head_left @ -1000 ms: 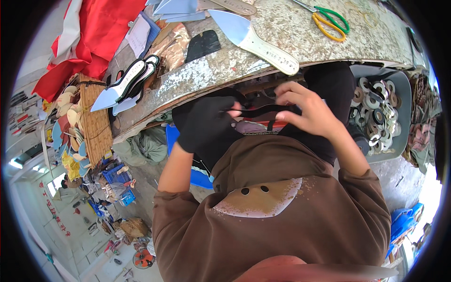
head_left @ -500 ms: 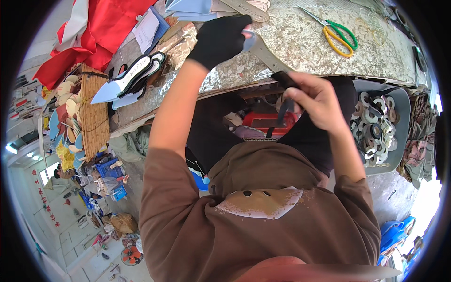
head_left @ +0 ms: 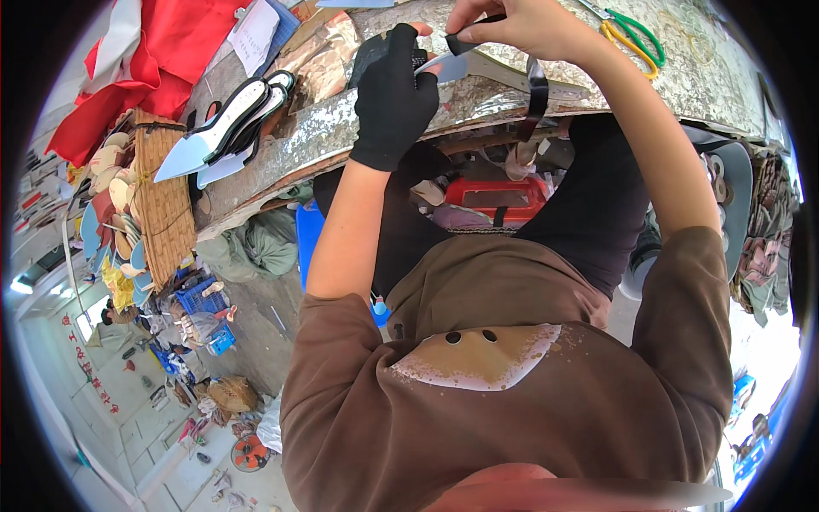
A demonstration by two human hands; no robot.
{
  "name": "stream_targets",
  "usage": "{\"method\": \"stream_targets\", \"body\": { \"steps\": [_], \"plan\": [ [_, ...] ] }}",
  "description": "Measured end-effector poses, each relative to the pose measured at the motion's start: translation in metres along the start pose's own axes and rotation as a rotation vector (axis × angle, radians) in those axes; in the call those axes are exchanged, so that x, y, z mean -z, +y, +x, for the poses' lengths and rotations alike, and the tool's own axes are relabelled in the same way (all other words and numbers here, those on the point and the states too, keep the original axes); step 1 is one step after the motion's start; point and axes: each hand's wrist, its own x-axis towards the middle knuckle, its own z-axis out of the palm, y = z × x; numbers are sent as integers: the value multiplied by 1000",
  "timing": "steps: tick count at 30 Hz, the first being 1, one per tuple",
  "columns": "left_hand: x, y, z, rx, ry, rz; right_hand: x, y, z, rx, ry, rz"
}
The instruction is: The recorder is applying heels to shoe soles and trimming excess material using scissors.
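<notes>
My left hand [head_left: 394, 102], in a black fingerless glove, grips the light blue pointed end of a shoe insole [head_left: 503, 73]. The insole's narrow grey-beige rear part reaches right, along the bench's near edge. Just right of the glove, my right hand [head_left: 509, 26] is bare and pinches the end of a black strip [head_left: 462, 44] close above the blue end. A length of glossy black band hangs over the bench edge below; whether it joins the pinched end is hidden. To the left lies a pile of insoles [head_left: 226, 132] with white tops, blue tips and black edging.
Green-and-yellow-handled scissors [head_left: 636, 43] lie on the worn bench [head_left: 337, 128] at right. Red fabric [head_left: 192, 51] and a clipboard with paper [head_left: 253, 38] are at far left, above a woven basket [head_left: 165, 205]. A grey bin [head_left: 739, 200] stands right of my legs.
My right hand has moved up and left from the bench's edge, carrying the black strip to the insole's blue end. My left hand has come slightly nearer, still gripping the insole.
</notes>
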Motion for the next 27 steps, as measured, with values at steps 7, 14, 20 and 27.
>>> {"method": "stream_targets", "body": {
  "steps": [7, 14, 20, 27],
  "plan": [
    [-6, -4, 3, -19, 15, 101, -14, -11, 0, -149, 19, 86],
    [-18, -11, -2, -232, 146, 229, 1, -10, -7, 28, 22, -201],
    [-21, -20, -8, -324, 173, 221, 7, 28, -3, 78, -88, 62],
    [-8, -12, 8, -229, 95, 240, 0, 1, -14, -329, -51, -200]
  ]
}}
